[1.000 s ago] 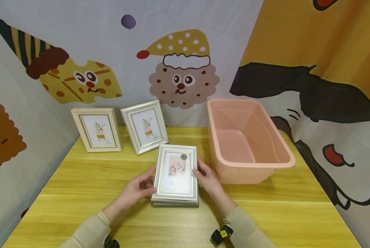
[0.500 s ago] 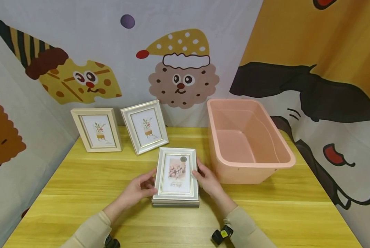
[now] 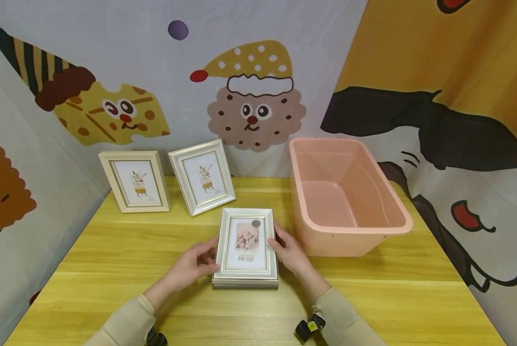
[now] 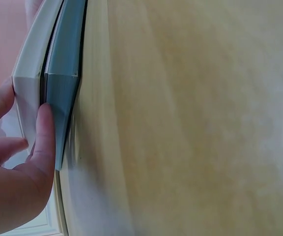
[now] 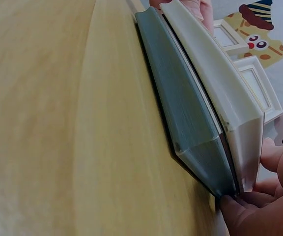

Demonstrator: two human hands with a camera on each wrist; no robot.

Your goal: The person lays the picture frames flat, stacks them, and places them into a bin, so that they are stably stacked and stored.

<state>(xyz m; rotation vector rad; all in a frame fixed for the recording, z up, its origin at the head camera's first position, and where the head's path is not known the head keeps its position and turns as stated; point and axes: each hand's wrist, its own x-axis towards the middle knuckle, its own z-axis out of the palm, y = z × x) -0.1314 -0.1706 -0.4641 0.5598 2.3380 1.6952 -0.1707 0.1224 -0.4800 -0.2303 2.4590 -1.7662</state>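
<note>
On the yellow wood-grain tabletop [image 3: 371,302], just below centre, the left hand [image 3: 193,263] and right hand [image 3: 293,251] pinch a white picture frame [image 3: 245,245] atop a grey frame [image 5: 181,98], seemingly aligning them, next likely needing an even release.

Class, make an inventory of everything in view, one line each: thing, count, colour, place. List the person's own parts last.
White top frame: 1, white with gold lines, lying face up on the stack
Lower frame: 1, blue-grey, beneath it
Cream frame: 1, cream, standing at back left
Tilted frame: 1, white, standing beside the cream one
Tub: 1, pink, right side
Table: 1, yellowish wood, underneath
Backdrop: sheet count unclear, multicoloured, behind
Wrist devices: 2, black, at the wrists
Sleeves: 2, beige, foreground
Left hand: 1, bare, gripping the stack's left side
Right hand: 1, bare, gripping its right side
</note>
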